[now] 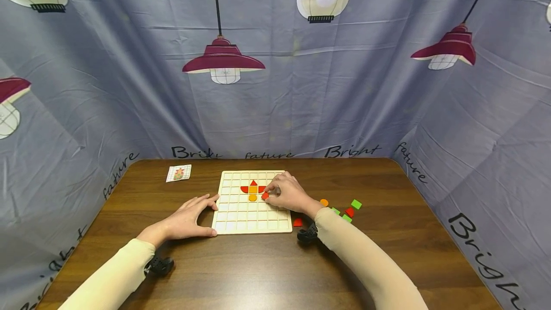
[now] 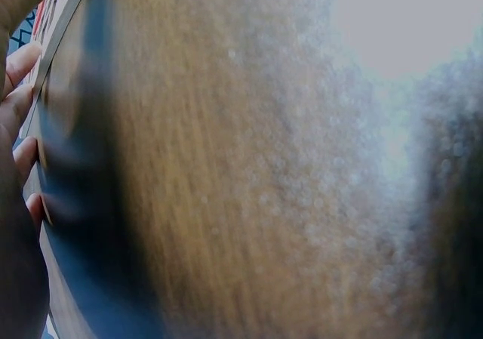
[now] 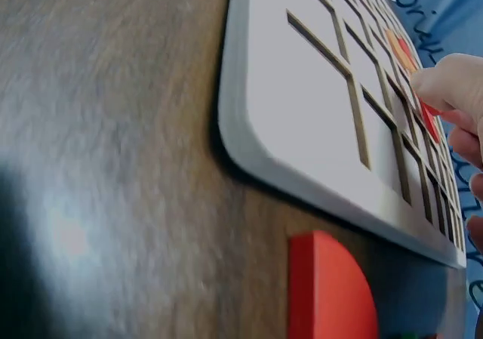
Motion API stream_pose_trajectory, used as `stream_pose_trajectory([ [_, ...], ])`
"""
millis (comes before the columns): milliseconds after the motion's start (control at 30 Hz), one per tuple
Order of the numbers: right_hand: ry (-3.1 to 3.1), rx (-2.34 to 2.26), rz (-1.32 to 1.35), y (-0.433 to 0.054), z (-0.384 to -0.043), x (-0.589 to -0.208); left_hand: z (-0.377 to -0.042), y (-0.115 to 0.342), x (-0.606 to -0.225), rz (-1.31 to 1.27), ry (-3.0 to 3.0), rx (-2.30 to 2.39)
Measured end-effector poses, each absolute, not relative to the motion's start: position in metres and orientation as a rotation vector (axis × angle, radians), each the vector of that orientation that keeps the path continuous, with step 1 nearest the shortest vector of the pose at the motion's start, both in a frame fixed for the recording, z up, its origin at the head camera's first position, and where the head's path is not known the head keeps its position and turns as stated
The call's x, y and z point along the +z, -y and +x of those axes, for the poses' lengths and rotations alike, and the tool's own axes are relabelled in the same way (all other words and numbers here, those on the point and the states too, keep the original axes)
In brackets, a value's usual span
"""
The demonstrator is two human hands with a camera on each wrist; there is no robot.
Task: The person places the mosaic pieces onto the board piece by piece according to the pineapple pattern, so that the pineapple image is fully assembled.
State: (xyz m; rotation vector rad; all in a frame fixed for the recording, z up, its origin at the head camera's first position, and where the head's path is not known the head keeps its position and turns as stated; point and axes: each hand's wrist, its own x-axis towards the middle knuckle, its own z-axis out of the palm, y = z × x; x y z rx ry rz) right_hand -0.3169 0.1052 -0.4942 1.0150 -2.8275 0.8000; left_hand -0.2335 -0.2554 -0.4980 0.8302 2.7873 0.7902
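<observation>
A cream gridded board [image 1: 236,221] lies on the table, with an orange square [image 1: 253,190], an orange disc [image 1: 252,198], a red triangle [image 1: 253,183] and red rounded pieces [image 1: 244,189] in its upper middle cells. My right hand [image 1: 292,194] pinches a small red piece [image 1: 265,196] between thumb and fingers, over the cells right of the disc; its exact shape is partly hidden. At the board's left edge rests my left hand [image 1: 185,219], thumb and fingers spread along the rim. The left wrist view shows only those fingers [image 2: 24,154] against the edge.
By the board's lower right corner lies a red quarter-round piece [image 3: 339,290]. Farther right, partly behind the right forearm, are an orange disc [image 1: 324,202], green pieces [image 1: 356,204] and a red piece [image 1: 350,212]. A pattern card [image 1: 178,173] lies at the back left.
</observation>
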Motion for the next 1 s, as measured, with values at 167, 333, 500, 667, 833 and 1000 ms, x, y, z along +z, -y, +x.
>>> stream_pose_trajectory([
  [167,2.851,0.752,1.055,-0.0988,-0.3154,-0.4963,-0.2342,0.2555,-0.4991,0.832,-2.789,0.789],
  [333,2.848,0.770,1.057,-0.0972,-0.3160,-0.4978,-0.2340,0.2557,-0.4991,0.834,-2.790,0.793],
  [500,2.837,0.803,1.037,-0.0973,-0.3158,-0.4978,-0.2338,0.2561,-0.4989,0.833,-2.788,0.798],
  [667,2.833,0.845,1.006,-0.0986,-0.3147,-0.4970,-0.2341,0.2560,-0.4992,0.825,-2.784,0.797],
  [833,2.823,0.861,0.997,-0.0989,-0.3159,-0.4985,-0.2344,0.2564,-0.4997,0.828,-2.784,0.800],
  [1000,2.825,0.827,0.958,-0.0989,-0.3163,-0.5000,-0.2343,0.2564,-0.4995,0.833,-2.786,0.804],
])
